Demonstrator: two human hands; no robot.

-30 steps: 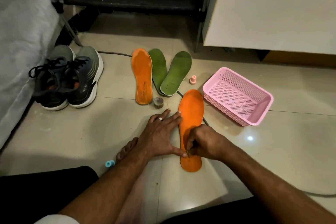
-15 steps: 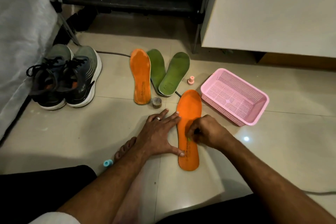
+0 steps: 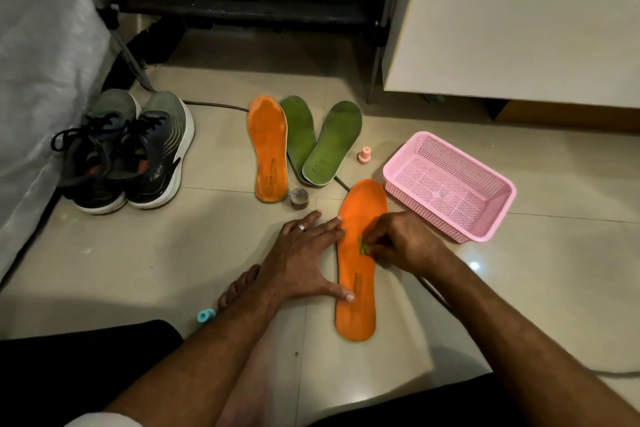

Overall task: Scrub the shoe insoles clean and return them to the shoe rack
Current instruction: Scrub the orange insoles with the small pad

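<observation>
While left hand [image 3: 304, 258] pins orange insole [image 3: 360, 274] — right hand [image 3: 401, 241] pinches green scrubber [image 3: 363, 246] mid-insole

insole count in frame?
4. Orange insole under both hands, near centre. Second orange insole lies beyond it, beside the shoes. Two green insoles overlap just right of that. The shoes may hide others.

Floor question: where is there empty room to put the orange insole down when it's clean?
Bare tile lies between the sneakers and the left hand, and right of the right hand, below the pink basket. It is crowded around the other orange insole, green insoles and small jar.
</observation>
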